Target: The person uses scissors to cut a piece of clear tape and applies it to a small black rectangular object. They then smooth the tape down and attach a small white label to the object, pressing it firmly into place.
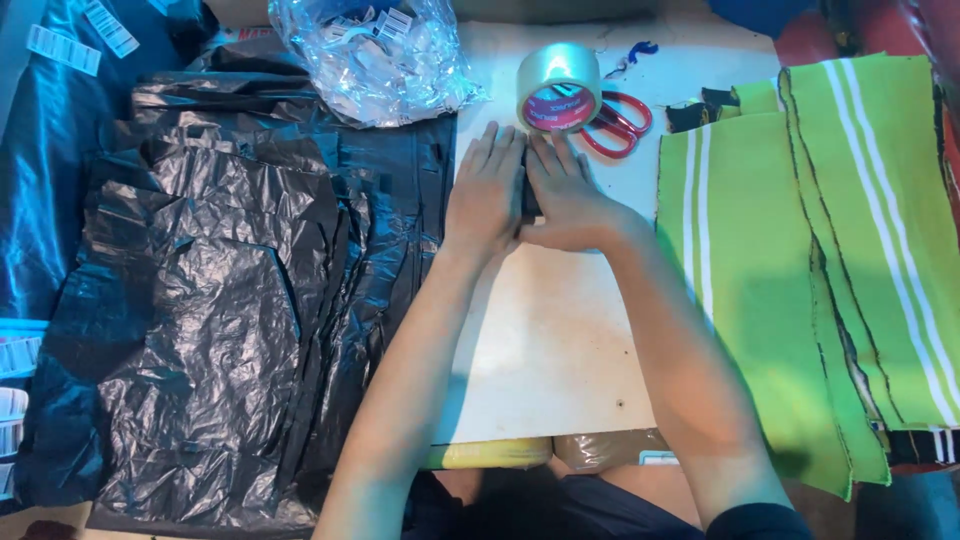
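Observation:
My left hand [487,192] and my right hand [566,194] lie flat side by side on the white tabletop [545,340], pressing down on a small dark thing [529,195] that shows only as a sliver between them. The fingers of both point away from me. Just beyond the fingertips stands a roll of clear packing tape [559,87] with a red core. Red-handled scissors [617,125] lie right of the roll.
A stack of black plastic bags [240,290] covers the left side. A clear bag of labelled items [370,55] sits at the back. Green fabric pieces with white stripes [800,260] lie on the right. A blue bag [50,150] is far left.

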